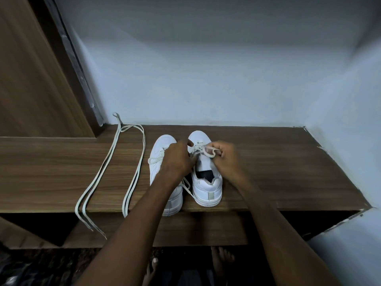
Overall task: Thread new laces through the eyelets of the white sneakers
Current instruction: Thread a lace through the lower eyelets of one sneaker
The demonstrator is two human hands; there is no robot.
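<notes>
Two white sneakers stand side by side on a wooden shelf (268, 162), toes toward the wall. My left hand (178, 156) lies over the left sneaker (159, 149) and reaches across to the lacing of the right sneaker (208, 186); its fingertips are at the eyelets, and what they hold is hidden. My right hand (223, 154) pinches a loop of white lace (209, 151) coming from the right sneaker's eyelets. A loose lace end (186, 185) trails between the two heels.
Two long white laces (115, 162) lie spread on the shelf to the left, their ends hanging over the front edge. A pale wall stands behind and to the right, a wooden door at the left. Bare feet (222, 263) show on the dark floor below.
</notes>
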